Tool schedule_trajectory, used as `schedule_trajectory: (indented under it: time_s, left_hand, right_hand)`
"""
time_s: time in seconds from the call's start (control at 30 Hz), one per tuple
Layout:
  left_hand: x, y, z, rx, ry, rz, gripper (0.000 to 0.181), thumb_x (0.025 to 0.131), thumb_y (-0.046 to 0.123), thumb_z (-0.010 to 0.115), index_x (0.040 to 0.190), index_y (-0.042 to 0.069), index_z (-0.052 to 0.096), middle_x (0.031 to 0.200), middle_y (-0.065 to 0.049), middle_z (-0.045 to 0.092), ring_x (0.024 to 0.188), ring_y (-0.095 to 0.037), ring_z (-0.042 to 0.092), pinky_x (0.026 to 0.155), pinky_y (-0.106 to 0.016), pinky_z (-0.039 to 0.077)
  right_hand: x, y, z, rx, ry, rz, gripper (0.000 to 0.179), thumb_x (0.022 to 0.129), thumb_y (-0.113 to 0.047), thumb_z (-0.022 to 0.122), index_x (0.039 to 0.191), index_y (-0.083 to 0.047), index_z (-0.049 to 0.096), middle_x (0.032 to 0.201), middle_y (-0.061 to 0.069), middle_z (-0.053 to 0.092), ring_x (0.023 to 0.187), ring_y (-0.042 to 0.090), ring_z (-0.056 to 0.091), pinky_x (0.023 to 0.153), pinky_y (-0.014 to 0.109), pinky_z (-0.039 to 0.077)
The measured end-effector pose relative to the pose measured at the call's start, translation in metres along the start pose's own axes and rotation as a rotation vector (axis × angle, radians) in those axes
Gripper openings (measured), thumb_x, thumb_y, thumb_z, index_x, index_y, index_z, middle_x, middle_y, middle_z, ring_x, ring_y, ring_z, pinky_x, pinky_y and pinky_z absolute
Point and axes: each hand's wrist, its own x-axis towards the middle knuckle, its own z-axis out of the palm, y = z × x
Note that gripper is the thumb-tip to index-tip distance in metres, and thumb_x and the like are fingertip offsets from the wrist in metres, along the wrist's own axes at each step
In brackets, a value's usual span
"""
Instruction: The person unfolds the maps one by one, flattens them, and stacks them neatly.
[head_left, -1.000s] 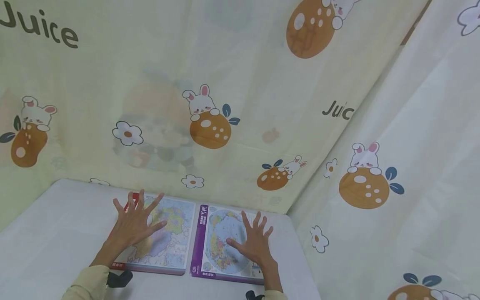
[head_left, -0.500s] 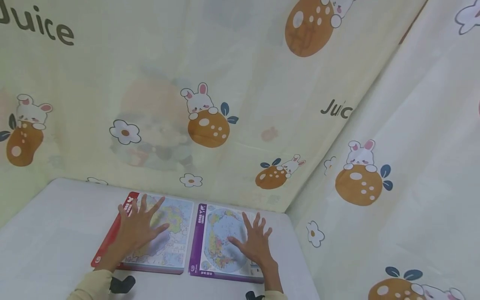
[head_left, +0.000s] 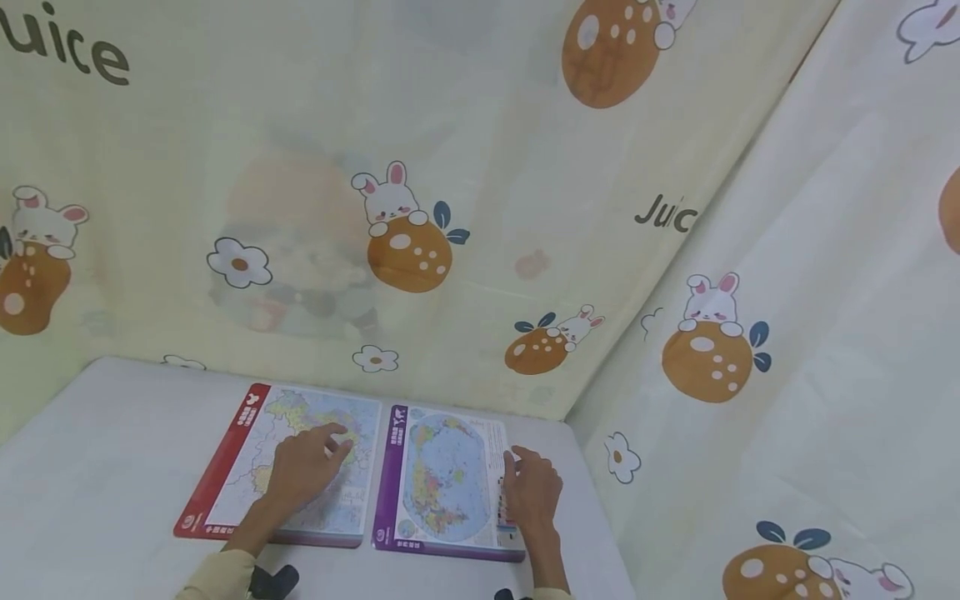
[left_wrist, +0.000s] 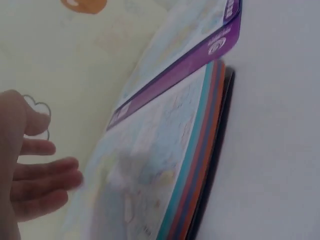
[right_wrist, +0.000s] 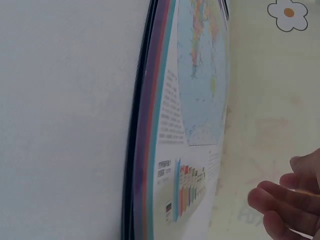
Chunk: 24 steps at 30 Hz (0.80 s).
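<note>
Two flat map boards or puzzles lie side by side on a white table. The left one, a map with a red border strip [head_left: 238, 433], has my left hand [head_left: 303, 471] over it, fingers loosely bent. The left wrist view shows the left hand [left_wrist: 42, 185] apart from the map surface, holding nothing. My right hand [head_left: 534, 492] is over the right edge of the world map with a purple strip [head_left: 450, 475]. In the right wrist view, the right hand [right_wrist: 290, 205] has loosely curled fingers with nothing between them. Both boards show layered coloured edges.
The white table [head_left: 97, 467] reaches back to a cream curtain [head_left: 465, 350] printed with rabbits and oranges. Another curtain [head_left: 840, 400] hangs along the right side. A dark wrist strap [head_left: 273, 582] sits by the left sleeve.
Both hands' spread fingers have relaxed and bent. The left hand has moved right across the red-strip map, uncovering its strip. The right hand has shifted slightly right. The view has turned slightly.
</note>
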Motion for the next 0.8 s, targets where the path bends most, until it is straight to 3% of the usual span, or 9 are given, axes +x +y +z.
schedule_trajectory:
  time_s: [0.2,0.33,0.53,0.67,0.8]
  left_hand:
    - [-0.003,0.015,0.025,-0.182,-0.029,-0.034,0.028,0.106,0.015,0.068,0.129,0.002,0.076,0.106,-0.009,0.081,0.086,-0.015,0.073,0.074,-0.031,0.059]
    - [-0.003,0.029,0.039,-0.254,-0.041,-0.022,0.03,0.106,0.007,0.063,0.133,-0.005,0.071,0.113,-0.016,0.08,0.099,-0.027,0.077,0.084,-0.041,0.065]
    - [-0.005,0.046,0.056,-0.298,-0.083,-0.018,0.038,0.107,0.003,0.053,0.141,-0.011,0.062,0.129,-0.029,0.074,0.117,-0.045,0.073,0.1,-0.058,0.061]
    - [-0.002,0.055,0.069,-0.311,-0.101,-0.046,0.03,0.108,0.002,0.05,0.13,-0.011,0.065,0.103,-0.02,0.077,0.087,-0.03,0.073,0.077,-0.038,0.064]
    - [-0.001,0.061,0.078,-0.309,-0.115,-0.093,0.022,0.106,0.0,0.05,0.12,-0.009,0.064,0.084,-0.008,0.066,0.069,-0.014,0.061,0.057,-0.025,0.053]
  right_hand:
    - [-0.002,0.01,0.002,0.042,-0.01,0.114,0.026,0.102,-0.02,0.074,0.117,0.001,0.08,0.098,0.018,0.083,0.087,0.035,0.078,0.085,0.054,0.06]
    - [-0.003,0.016,0.007,0.075,-0.016,0.149,0.026,0.102,-0.017,0.075,0.115,0.004,0.08,0.102,0.021,0.082,0.088,0.035,0.078,0.083,0.053,0.061]
    - [-0.008,0.02,0.011,0.116,-0.052,0.233,0.023,0.1,-0.012,0.075,0.113,0.007,0.079,0.107,0.026,0.08,0.092,0.039,0.078,0.084,0.053,0.062]
    - [-0.011,0.023,0.014,0.126,-0.102,0.286,0.025,0.101,-0.012,0.075,0.114,0.009,0.077,0.109,0.029,0.079,0.092,0.038,0.078,0.082,0.05,0.063]
    - [-0.015,0.027,0.015,0.144,-0.16,0.339,0.027,0.101,-0.011,0.073,0.114,0.012,0.074,0.096,0.025,0.077,0.077,0.028,0.073,0.071,0.039,0.059]
